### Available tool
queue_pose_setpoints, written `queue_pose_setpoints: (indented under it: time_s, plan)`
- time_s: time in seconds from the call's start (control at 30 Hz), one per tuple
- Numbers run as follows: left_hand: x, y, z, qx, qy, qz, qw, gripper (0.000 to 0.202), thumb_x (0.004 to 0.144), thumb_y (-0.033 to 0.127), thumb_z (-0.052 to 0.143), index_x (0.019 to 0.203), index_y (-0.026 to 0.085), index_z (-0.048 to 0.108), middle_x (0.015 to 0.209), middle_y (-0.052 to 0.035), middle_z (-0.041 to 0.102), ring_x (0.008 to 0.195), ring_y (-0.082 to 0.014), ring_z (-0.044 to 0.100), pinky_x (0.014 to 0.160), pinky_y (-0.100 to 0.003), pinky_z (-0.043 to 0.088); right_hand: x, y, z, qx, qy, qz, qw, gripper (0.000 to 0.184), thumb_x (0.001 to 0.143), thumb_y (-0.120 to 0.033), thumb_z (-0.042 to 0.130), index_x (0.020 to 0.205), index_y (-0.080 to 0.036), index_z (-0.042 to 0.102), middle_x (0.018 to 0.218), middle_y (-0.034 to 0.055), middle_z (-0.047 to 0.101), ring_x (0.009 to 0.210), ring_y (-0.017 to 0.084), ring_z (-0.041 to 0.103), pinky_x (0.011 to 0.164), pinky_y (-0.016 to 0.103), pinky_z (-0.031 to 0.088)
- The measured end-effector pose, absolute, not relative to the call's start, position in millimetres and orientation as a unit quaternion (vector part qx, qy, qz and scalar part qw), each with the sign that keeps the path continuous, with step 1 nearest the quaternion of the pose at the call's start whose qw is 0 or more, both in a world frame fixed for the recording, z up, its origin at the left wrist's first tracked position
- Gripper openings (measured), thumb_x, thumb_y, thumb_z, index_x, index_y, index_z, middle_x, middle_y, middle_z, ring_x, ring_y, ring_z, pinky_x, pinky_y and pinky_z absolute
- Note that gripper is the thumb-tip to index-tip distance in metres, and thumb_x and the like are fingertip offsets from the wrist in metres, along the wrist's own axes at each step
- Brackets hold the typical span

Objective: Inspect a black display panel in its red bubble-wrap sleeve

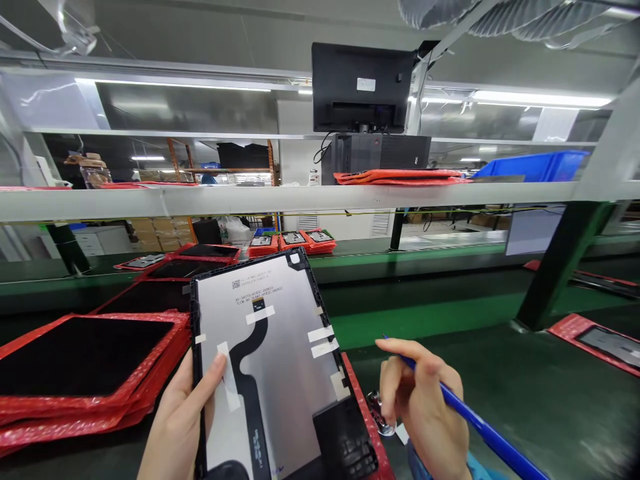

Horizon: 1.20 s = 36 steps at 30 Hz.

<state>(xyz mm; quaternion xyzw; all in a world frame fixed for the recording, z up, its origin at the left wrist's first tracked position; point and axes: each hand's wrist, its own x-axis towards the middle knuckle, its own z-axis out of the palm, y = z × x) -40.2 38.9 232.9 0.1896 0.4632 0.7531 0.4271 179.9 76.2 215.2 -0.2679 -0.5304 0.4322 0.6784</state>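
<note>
left hand [183, 413] clamps the display panel [273, 360] back-side up at its left edge, thumb on a white tape strip [226, 373]. right hand [425, 400] pinches a blue pen [480, 427], tip just right of the panel, not touching. tapes look stuck down; no pen mark yet, i think.

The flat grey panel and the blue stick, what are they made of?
The flat grey rectangular panel looks like sheet metal, matte with a soft sheen. The thin blue stick looks like smooth glossy plastic: light glints along it.
</note>
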Motion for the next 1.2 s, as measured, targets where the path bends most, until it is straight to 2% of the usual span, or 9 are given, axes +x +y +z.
queue_pose_setpoints:
  time_s: [0.2,0.4,0.53,0.77,0.87,0.93,1.03,1.13,1.2]
  plan:
    - [-43.5,41.2,231.2,0.198,0.450,0.766,0.415,0.059,0.057,0.034,0.084,0.114,0.033,0.068,0.109,-0.0013,0.072,0.093,-0.0249,0.070,0.066,-0.021,0.058,180.0,87.2,224.5,-0.277,-0.611,0.508,0.541,0.028,0.089,-0.044,0.058,0.097,-0.021,0.072,0.071,0.0049,0.072,0.064,0.016,0.066,0.058,0.023,0.050]
    - [-40.0,41.1,227.3,0.201,0.446,0.753,0.439,0.064,0.055,0.036,0.086,0.116,0.034,0.066,0.108,-0.0017,0.072,0.092,-0.0265,0.070,0.069,-0.025,0.059,176.8,83.3,228.2,-0.243,-0.684,0.492,0.481,0.020,0.081,-0.026,0.059,0.096,-0.021,0.072,0.055,-0.0074,0.027,0.051,0.009,0.022,0.048,0.023,0.021]
    - [-33.2,40.3,226.6,0.221,0.443,0.749,0.440,0.071,0.051,0.035,0.088,0.118,0.033,0.065,0.101,-0.0022,0.074,0.093,-0.0296,0.070,0.070,-0.029,0.060,173.4,81.4,226.5,-0.279,-0.665,0.460,0.518,0.017,0.084,-0.029,0.054,0.089,-0.020,0.067,0.057,-0.0067,0.029,0.054,0.011,0.024,0.051,0.025,0.022]
    - [-25.1,39.5,223.9,0.290,0.433,0.747,0.412,0.060,0.060,0.038,0.083,0.116,0.028,0.065,0.099,-0.0014,0.075,0.104,-0.0273,0.066,0.083,-0.026,0.056,167.6,82.9,220.9,-0.364,-0.659,0.407,0.517,0.015,0.081,-0.024,0.054,0.068,-0.019,0.050,0.057,-0.0085,0.025,0.052,0.009,0.021,0.047,0.023,0.021]
    - [-22.1,40.5,223.8,0.300,0.432,0.746,0.408,0.060,0.060,0.040,0.083,0.116,0.027,0.064,0.093,-0.0010,0.075,0.098,-0.0274,0.068,0.079,-0.028,0.058,167.3,86.1,220.3,-0.367,-0.650,0.405,0.529,0.022,0.083,-0.032,0.060,0.067,-0.018,0.053,0.054,-0.0087,0.027,0.050,0.008,0.024,0.046,0.022,0.022]
    - [-20.9,39.1,222.5,0.315,0.442,0.751,0.375,0.057,0.062,0.043,0.081,0.114,0.026,0.065,0.096,-0.0016,0.075,0.095,-0.0265,0.069,0.073,-0.025,0.058,168.9,88.7,220.7,-0.350,-0.648,0.420,0.530,0.019,0.084,-0.037,0.063,0.079,-0.019,0.062,0.056,-0.0069,0.042,0.051,0.009,0.038,0.049,0.021,0.033]
    - [-24.0,34.9,217.4,0.374,0.479,0.764,0.216,0.034,0.067,0.043,0.078,0.095,0.024,0.074,0.089,-0.0020,0.076,0.086,-0.0213,0.071,0.070,-0.018,0.055,173.1,91.5,221.3,-0.307,-0.611,0.476,0.553,0.030,0.085,-0.039,0.066,0.110,-0.023,0.062,0.094,0.0035,0.069,0.089,0.018,0.064,0.082,0.029,0.049]
    - [-31.7,33.2,211.5,0.463,0.494,0.736,0.006,0.012,0.064,0.028,0.081,0.075,0.026,0.077,0.069,-0.0012,0.075,0.059,-0.0176,0.070,0.060,-0.018,0.055,175.4,91.5,219.1,-0.225,-0.522,0.584,0.580,0.043,0.087,-0.036,0.064,0.129,-0.032,0.052,0.140,0.0051,0.053,0.130,0.023,0.046,0.105,0.040,0.041]
    - [-33.9,35.0,209.2,0.592,0.448,0.667,-0.062,0.024,0.068,0.016,0.076,0.088,0.028,0.078,0.075,-0.0034,0.076,0.061,-0.0199,0.071,0.065,-0.022,0.057,174.6,90.0,216.0,-0.129,-0.473,0.681,0.544,0.052,0.086,-0.045,0.064,0.134,-0.034,0.049,0.147,0.0052,0.046,0.134,0.027,0.042,0.104,0.046,0.041]
